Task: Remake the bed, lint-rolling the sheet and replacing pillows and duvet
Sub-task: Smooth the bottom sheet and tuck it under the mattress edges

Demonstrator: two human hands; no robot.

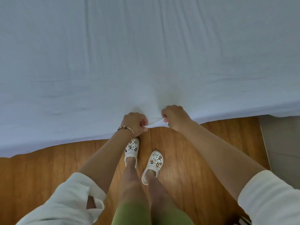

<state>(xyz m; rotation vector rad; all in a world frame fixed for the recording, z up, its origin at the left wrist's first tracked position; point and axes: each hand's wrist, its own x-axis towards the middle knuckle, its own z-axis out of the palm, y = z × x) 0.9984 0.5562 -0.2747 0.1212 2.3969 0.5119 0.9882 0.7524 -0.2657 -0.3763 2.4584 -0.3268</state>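
White sheet (146,54) covers the mattress ahead of both hands, creased. Left hand (135,123) and right hand (174,117) sit close together, each pinching the sheet's near edge, 1 bunched fold between them. Risk: uneven pull drags new creases in; weak pinch slips off.

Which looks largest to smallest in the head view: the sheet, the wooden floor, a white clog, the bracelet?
1. sheet
2. wooden floor
3. white clog, though it lies farther from the camera than the wrist
4. bracelet on the left hand
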